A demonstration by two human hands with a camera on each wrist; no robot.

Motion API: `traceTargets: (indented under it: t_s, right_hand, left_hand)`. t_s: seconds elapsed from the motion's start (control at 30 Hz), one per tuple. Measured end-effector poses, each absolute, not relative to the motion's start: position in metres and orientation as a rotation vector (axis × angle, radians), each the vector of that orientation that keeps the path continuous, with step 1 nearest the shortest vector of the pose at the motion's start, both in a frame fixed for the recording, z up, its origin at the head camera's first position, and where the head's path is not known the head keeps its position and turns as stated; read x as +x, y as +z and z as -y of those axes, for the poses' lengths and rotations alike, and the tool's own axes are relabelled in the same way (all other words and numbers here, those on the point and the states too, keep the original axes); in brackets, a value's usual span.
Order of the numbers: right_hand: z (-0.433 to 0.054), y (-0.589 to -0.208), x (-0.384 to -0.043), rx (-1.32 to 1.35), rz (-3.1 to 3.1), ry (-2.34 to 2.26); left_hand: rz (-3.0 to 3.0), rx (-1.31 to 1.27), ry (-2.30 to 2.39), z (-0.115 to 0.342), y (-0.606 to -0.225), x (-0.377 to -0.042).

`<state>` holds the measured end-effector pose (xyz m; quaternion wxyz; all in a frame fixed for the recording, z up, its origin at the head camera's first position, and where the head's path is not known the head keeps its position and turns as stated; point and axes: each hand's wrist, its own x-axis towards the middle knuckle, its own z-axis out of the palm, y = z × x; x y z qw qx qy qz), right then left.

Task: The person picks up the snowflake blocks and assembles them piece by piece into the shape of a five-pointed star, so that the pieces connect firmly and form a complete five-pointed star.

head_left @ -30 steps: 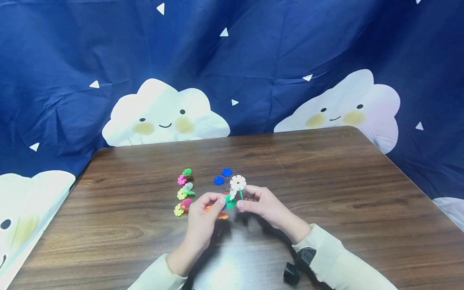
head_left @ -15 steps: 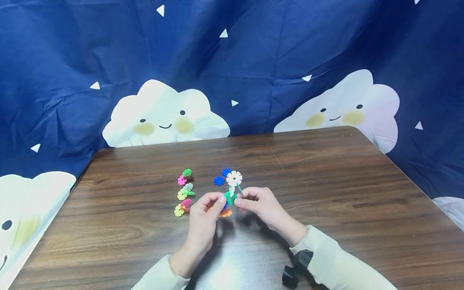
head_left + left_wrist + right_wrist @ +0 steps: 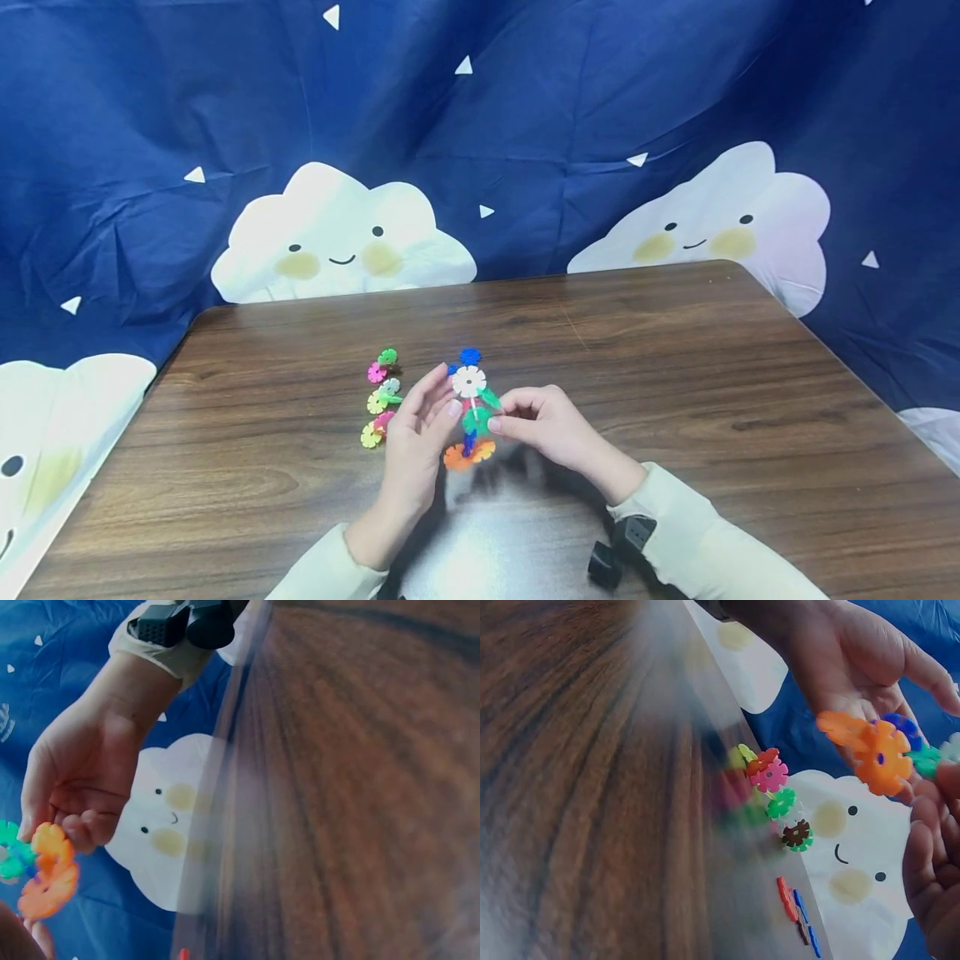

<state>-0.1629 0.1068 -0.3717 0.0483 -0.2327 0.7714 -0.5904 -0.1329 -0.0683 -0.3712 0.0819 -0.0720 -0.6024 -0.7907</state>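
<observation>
- Disc build point(image 3: 476, 424): held up off the table point(image 3: 675, 375) between the hands, white disc point(image 3: 463, 385) on top, green discs in the middle, blue disc point(image 3: 469, 442), then orange discs point(image 3: 482, 452) lowest.
- Right hand point(image 3: 551, 427): thumb and index pinch the build at its green discs (which one exactly, can't tell).
- Left hand point(image 3: 420, 433): fingers loosely spread beside the build, thumb apart from them; contact can't be told.
- Main risk: looks like one pinch carries everything, so a slip could drop the build.
- Slot joints look shallow; pushing a green disc sideways could pop the white disc off.
- The orange discs hang lowest, apparently unsupported; twisting above could work the blue disc loose.
- Loose blue disc point(image 3: 470, 357) lies just behind; a falling build could knock it, less likely the joined pieces point(image 3: 381, 397) further left.
</observation>
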Motion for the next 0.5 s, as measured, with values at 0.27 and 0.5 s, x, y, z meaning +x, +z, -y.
traceTargets:
  t_s: [0.27,0.5]
  right_hand:
    - [-0.1067,-0.3733,-0.1629,-0.855,-2.277,-1.700]
    - [-0.1049,-0.3745,-0.1626,-0.806,-2.273,-1.689]
  left_hand:
    - [1.813,-0.254,-2.413,0.0663,-0.3700,-0.1330]
    - [1.785,-0.270,-2.407,0.0648,-0.3731,-0.1334]
